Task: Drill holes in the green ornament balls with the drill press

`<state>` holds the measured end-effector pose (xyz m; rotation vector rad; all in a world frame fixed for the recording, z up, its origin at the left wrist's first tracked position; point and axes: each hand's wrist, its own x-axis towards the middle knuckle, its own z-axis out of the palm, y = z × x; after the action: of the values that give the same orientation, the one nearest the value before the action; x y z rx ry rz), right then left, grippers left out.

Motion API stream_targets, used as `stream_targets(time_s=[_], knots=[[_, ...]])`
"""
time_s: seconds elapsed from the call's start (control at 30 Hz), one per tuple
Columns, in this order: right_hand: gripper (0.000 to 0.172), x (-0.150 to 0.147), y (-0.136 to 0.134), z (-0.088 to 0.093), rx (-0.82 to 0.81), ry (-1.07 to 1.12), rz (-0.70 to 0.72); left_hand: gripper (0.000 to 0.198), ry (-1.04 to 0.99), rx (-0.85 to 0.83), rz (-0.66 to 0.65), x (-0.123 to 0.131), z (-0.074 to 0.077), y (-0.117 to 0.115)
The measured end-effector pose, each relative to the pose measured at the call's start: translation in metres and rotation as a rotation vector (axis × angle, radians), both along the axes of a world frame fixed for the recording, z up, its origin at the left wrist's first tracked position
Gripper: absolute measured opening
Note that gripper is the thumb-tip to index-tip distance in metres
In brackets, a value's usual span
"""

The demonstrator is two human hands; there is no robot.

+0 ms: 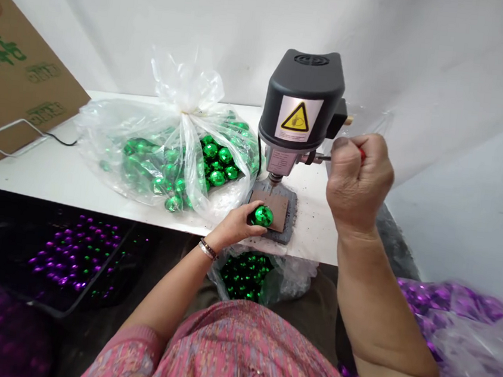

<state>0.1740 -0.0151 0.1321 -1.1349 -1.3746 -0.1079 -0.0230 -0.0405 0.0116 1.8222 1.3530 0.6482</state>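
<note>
Left hand [243,226]: fingers and thumb closed round one green ball [263,215], bracelets at the wrist. Right hand [360,182]: raised, fisted round the lever [323,158], its red end showing past the fingers.

Ball: one, over the brown board [281,209] on the press base; whether it rests there cannot be told. Bit [271,190]: above the board, on the far side of the ball, seemingly apart from it. Any hole in the ball: not visible. This piece appears to be at the setting stage, unfinished.

Press [298,112]: upright, warning label in front. Dark grit: scattered round the base, a likely sign of pieces already worked.

Tied bag [146,120]: clear, on the white table [313,237], left of the press, many green balls within. Lap bag [246,278]: below the table edge, well filled with green balls. Which lot is finished and which is left, cannot be told; the count seems large either way.
</note>
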Motion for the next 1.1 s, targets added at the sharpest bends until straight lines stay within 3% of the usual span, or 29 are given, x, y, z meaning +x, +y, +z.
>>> stream_targets(time_s=[0.13,0.2,0.27,0.37,0.47,0.6,0.67,0.77,0.87,0.93,1.03,1.1], knots=[[0.026,-0.001,-0.005,-0.003,-0.052,0.047,0.015,0.080,0.076,-0.055,-0.225,-0.019,0.000,-0.026],[0.025,-0.001,-0.007,-0.003,-0.055,0.058,0.020,0.082,0.106,-0.083,-0.238,-0.026,0.002,-0.029],[0.023,-0.002,-0.008,-0.002,-0.046,0.059,0.005,0.069,0.112,-0.030,-0.108,-0.034,0.007,-0.020],[0.022,-0.003,-0.010,-0.001,-0.030,0.052,-0.022,0.043,0.194,0.155,0.248,-0.047,0.018,0.015],[0.021,-0.004,-0.011,-0.002,-0.037,0.045,-0.020,0.045,0.443,0.247,0.482,-0.060,0.027,0.059],[0.022,-0.003,-0.013,-0.003,-0.050,0.026,0.006,0.048,0.735,0.151,0.375,-0.066,0.023,0.092],[0.023,-0.003,-0.014,-0.003,-0.046,0.013,0.017,0.051,0.842,0.127,0.329,-0.065,0.017,0.095],[0.023,-0.003,-0.015,-0.003,-0.036,0.010,0.030,0.052,0.895,0.142,0.363,-0.062,0.014,0.090],[0.024,-0.003,-0.015,-0.004,-0.034,0.008,0.042,0.055,0.716,0.166,0.429,-0.061,0.021,0.077],[0.024,-0.003,-0.015,-0.003,-0.022,0.007,0.051,0.059,0.408,0.142,0.449,-0.059,0.025,0.062],[0.023,-0.004,-0.012,0.004,-0.011,0.029,0.059,0.062,-0.164,-0.039,0.310,-0.050,0.023,0.036],[0.025,-0.004,-0.008,0.015,-0.055,0.048,0.049,0.062,-0.441,-0.201,0.208,-0.039,0.016,0.022]])
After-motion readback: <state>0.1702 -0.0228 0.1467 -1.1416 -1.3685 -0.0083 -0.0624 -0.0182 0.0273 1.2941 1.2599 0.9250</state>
